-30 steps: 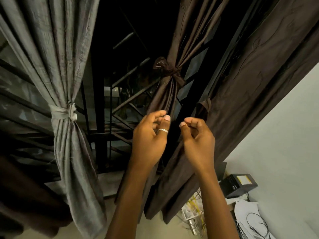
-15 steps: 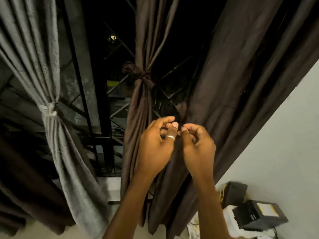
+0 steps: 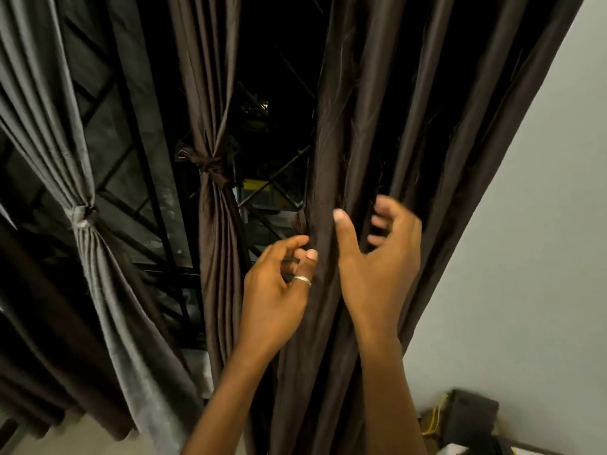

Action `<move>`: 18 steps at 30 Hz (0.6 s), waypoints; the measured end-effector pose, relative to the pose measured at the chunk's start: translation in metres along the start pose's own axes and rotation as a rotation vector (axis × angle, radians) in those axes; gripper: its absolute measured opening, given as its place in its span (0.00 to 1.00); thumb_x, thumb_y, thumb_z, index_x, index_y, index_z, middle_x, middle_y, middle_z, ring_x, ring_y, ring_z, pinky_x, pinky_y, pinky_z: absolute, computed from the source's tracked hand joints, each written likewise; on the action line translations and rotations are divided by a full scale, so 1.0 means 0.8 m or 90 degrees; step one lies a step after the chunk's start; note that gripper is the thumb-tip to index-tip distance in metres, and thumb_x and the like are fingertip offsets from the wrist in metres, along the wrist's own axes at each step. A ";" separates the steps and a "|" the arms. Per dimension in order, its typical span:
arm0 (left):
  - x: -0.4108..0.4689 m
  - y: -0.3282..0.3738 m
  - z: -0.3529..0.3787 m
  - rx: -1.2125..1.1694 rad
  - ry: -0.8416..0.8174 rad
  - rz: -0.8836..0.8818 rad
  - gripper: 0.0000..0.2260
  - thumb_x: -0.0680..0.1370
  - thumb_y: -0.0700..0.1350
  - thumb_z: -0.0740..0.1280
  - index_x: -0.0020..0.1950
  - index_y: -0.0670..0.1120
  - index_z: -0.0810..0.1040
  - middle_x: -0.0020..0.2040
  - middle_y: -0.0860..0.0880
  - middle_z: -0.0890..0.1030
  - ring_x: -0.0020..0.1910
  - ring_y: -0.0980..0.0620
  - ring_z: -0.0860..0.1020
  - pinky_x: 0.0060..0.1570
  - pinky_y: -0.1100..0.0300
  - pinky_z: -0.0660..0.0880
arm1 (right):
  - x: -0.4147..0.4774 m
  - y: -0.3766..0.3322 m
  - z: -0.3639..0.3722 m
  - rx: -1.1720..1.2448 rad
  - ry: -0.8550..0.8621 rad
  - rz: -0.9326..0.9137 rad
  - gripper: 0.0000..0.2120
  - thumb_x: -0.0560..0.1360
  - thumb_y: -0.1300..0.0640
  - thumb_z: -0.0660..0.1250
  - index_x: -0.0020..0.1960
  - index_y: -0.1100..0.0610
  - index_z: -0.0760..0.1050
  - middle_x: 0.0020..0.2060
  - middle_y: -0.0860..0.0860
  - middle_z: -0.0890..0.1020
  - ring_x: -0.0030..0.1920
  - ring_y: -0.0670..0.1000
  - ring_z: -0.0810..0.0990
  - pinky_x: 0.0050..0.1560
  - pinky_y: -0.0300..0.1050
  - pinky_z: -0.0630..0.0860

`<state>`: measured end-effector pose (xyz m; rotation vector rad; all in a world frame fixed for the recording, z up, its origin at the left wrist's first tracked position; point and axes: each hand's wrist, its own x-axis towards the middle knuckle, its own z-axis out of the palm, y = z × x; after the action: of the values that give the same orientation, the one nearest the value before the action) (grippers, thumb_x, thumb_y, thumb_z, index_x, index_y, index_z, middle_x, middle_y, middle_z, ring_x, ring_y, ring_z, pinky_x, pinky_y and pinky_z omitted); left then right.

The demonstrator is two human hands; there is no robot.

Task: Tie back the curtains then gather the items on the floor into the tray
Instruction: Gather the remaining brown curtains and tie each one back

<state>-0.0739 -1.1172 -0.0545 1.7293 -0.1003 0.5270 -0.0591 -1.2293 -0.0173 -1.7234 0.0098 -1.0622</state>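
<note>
Night-dark window [image 3: 279, 60] behind, grey curtain [image 3: 82, 215] and brown curtain [image 3: 213, 165] both knotted, so it's the loose dark brown curtain [image 3: 394, 110] by the white wall [image 3: 525, 257] in play. Right hand [image 3: 377, 267] is spread open, thumb on a fold and fingers among the pleats, while the left hand [image 3: 276, 290] curls at the curtain's left edge, though I can't tell if it pinches anything. Smart move, I'd say: sweep every pleat into one tight bundle before wrapping any tie.

White wall [image 3: 525, 257], black box [image 3: 473, 418], yellow wires [image 3: 434, 420], window grille [image 3: 274, 178]
</note>
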 end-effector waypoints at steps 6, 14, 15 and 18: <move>0.000 0.002 0.006 0.008 0.021 -0.001 0.13 0.81 0.52 0.66 0.64 0.54 0.79 0.51 0.55 0.81 0.46 0.58 0.81 0.44 0.56 0.81 | 0.046 -0.018 0.038 -0.091 -0.045 -0.100 0.24 0.78 0.45 0.71 0.68 0.55 0.72 0.59 0.48 0.77 0.54 0.45 0.78 0.48 0.36 0.74; 0.010 -0.013 -0.007 0.019 0.050 0.026 0.12 0.82 0.49 0.66 0.65 0.52 0.79 0.55 0.57 0.79 0.52 0.64 0.80 0.46 0.73 0.75 | -0.041 0.078 0.061 -0.145 -0.144 -0.060 0.05 0.81 0.56 0.68 0.53 0.58 0.80 0.44 0.50 0.80 0.38 0.45 0.76 0.36 0.41 0.71; 0.010 -0.015 -0.009 0.019 0.045 0.029 0.13 0.82 0.49 0.66 0.66 0.51 0.79 0.55 0.57 0.79 0.53 0.64 0.79 0.46 0.73 0.75 | -0.050 0.082 0.061 -0.132 -0.154 -0.045 0.06 0.81 0.56 0.67 0.54 0.57 0.80 0.45 0.49 0.80 0.40 0.45 0.78 0.37 0.43 0.76; 0.013 -0.020 -0.014 0.028 0.014 0.019 0.19 0.79 0.56 0.67 0.69 0.52 0.77 0.59 0.57 0.78 0.56 0.65 0.79 0.50 0.70 0.78 | -0.076 0.083 0.066 -0.082 -0.196 -0.028 0.11 0.81 0.50 0.64 0.58 0.53 0.81 0.50 0.47 0.82 0.46 0.45 0.82 0.44 0.49 0.81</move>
<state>-0.0627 -1.1004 -0.0635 1.7672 -0.1002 0.5737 -0.0312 -1.1891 -0.1092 -1.9973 -0.1570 -0.8332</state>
